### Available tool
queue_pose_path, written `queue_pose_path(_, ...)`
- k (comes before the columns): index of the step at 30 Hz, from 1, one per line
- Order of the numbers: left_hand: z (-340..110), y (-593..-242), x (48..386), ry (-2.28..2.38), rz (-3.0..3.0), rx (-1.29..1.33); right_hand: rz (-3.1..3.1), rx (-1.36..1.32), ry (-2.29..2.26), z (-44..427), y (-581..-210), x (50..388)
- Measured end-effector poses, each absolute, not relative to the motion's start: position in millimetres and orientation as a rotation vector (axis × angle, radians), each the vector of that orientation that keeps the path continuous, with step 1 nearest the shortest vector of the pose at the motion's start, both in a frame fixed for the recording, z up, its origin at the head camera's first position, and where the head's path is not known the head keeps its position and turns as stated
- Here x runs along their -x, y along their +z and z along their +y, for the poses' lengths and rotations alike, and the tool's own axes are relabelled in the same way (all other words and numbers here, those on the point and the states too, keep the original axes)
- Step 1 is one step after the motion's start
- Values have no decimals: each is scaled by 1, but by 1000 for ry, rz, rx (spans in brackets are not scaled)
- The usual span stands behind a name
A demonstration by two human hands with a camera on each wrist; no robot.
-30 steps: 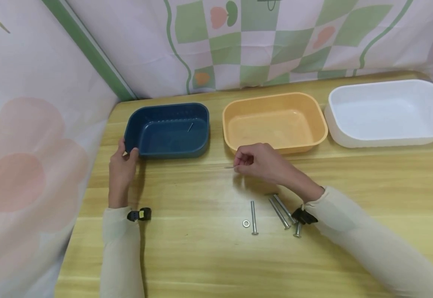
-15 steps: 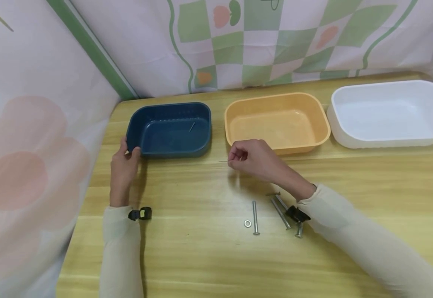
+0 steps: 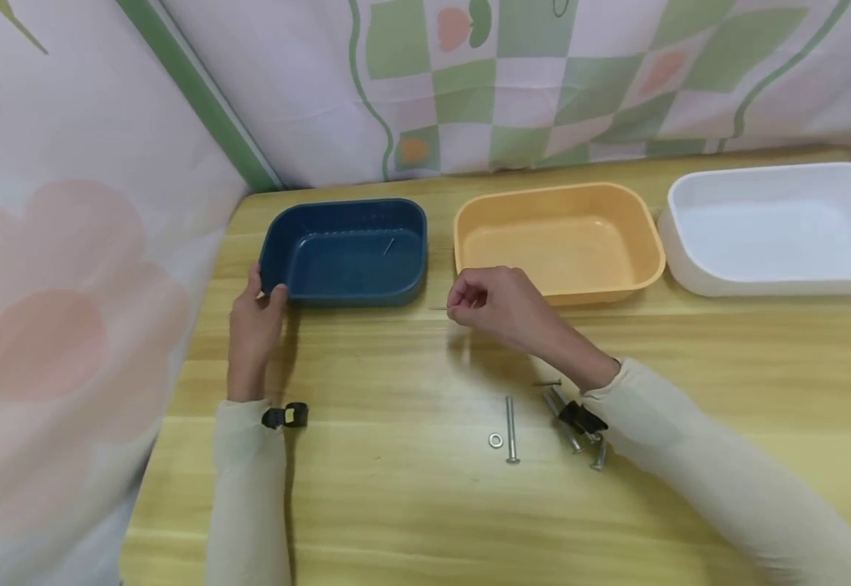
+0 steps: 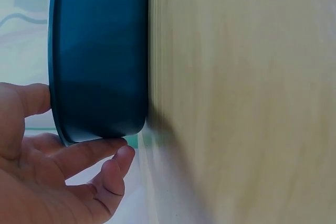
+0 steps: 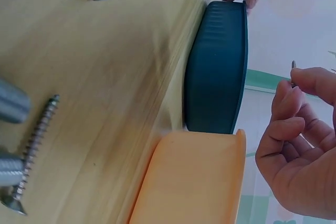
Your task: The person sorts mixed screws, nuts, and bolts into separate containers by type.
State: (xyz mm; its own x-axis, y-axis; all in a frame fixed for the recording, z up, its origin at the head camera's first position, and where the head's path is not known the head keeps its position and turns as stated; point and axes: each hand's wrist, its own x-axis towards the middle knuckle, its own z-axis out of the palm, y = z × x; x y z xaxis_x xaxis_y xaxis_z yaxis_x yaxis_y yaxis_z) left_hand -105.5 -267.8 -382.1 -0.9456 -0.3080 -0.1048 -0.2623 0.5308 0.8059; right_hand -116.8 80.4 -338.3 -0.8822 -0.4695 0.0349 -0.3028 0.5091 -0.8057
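Note:
My left hand (image 3: 255, 338) holds the near left corner of a dark blue bin (image 3: 344, 298). In the left wrist view its thumb (image 4: 38, 99) rests on the rim and a finger lies along the outer wall. My right hand (image 3: 498, 305) pinches a thin nail-like piece of metal (image 3: 437, 308) between thumb and fingertips, with one end pointing left. It hovers above the table in front of the yellow bin (image 3: 608, 296); the other end of the piece is hidden in the fingers. A similar thin metal pin (image 3: 389, 247) lies inside the blue bin.
A white bin (image 3: 784, 286) stands at the right. On the wooden table (image 3: 366, 505) lie a washer-like ring (image 3: 495, 440), a long bolt (image 3: 511, 431), a wood screw (image 5: 37, 150) and several bolts, partly hidden below the right wrist. Patterned cloth hangs behind.
My right hand has moved slightly left and away from me, carrying the thin metal piece nearer the blue bin. The left hand stays on the bin's corner. The head view has shifted a little.

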Motion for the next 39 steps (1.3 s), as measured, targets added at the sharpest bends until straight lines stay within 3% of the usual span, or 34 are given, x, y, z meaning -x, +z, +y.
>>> queue_pose_path(39, -266, -379, 104, -1387, -2741, -498, 2488, 597, -1228, 39, -328, 150)
